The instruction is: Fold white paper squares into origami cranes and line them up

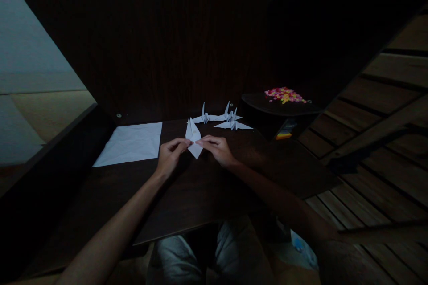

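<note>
A narrow, diamond-shaped fold of white paper (193, 139) lies on the dark wooden table (187, 196), pointing away from me. My left hand (170, 156) pinches its left edge with fingertips. My right hand (217, 149) presses its right edge from the other side. Both hands rest on the tabletop around the paper's near half.
A flat white sheet (130, 144) lies to the left. Finished paper cranes (204, 117) (233, 122) stand behind the fold. At the right, a dark round tray (284, 107) holds small pink and yellow bits (284, 95). A tall dark panel rises behind the table.
</note>
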Motion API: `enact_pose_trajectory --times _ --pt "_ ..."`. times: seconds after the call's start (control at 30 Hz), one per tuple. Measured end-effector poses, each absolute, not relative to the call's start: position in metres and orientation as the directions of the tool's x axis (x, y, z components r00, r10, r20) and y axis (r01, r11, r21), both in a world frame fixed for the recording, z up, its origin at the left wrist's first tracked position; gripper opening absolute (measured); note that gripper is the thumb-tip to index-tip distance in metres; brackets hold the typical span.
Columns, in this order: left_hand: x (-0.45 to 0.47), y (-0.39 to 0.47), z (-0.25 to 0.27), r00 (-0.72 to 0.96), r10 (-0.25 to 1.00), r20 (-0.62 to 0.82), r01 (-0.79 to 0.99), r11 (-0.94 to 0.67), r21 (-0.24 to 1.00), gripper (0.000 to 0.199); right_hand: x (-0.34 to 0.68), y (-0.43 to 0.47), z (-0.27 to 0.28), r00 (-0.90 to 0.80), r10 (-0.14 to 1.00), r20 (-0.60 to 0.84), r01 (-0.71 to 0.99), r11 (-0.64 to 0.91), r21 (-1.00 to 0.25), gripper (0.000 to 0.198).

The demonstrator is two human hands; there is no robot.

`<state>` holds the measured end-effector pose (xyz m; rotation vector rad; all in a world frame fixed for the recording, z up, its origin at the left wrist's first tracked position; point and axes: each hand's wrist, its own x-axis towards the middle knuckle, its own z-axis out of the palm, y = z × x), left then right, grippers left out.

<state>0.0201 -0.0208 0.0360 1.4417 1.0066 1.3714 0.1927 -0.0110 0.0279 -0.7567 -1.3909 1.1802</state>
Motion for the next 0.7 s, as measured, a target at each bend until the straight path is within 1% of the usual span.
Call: enact_pose_trajectory --times 0.07,0.1,0.27,0.33,0.53,0.7 --pt "0.0224 -0.0228 0.038 0.071 0.949 0.306 0.05 -0.31 0.95 0.019 0.1916 -0.0111 0.027 -0.176 0.917 0.358 -0.119 0.342 -0.932 0.023" --pt "0.0237 -0.0236 0.0387 0.076 0.948 0.308 0.049 -0.312 0.949 0.02 0.1912 -0.011 0.0262 -0.17 0.917 0.361 -0.105 0.348 -0.932 0.024" --pt "0.0285 -0.0232 0.0384 0.035 0.953 0.3 -0.11 -0.295 0.949 0.039 0.1913 -0.0103 0.0234 -0.091 0.934 0.345 -0.095 0.337 -0.937 0.039" --pt "0.0288 -0.0222 0.0378 0.045 0.956 0.289 -0.143 -0.28 0.949 0.043 0.1919 -0.0103 0.0235 -0.086 0.936 0.34 -0.096 0.332 -0.938 0.044" --pt "0.0276 -0.0224 0.0376 0.091 0.967 0.238 -0.147 -0.224 0.963 0.049 0.1932 -0.0092 0.0225 -0.092 0.929 0.358 -0.054 0.354 -0.934 0.043" --pt "0.0282 -0.0223 0.0364 0.088 0.975 0.206 -0.151 -0.192 0.97 0.051 0.194 -0.0074 0.0209 -0.08 0.919 0.385 -0.062 0.381 -0.922 0.041"
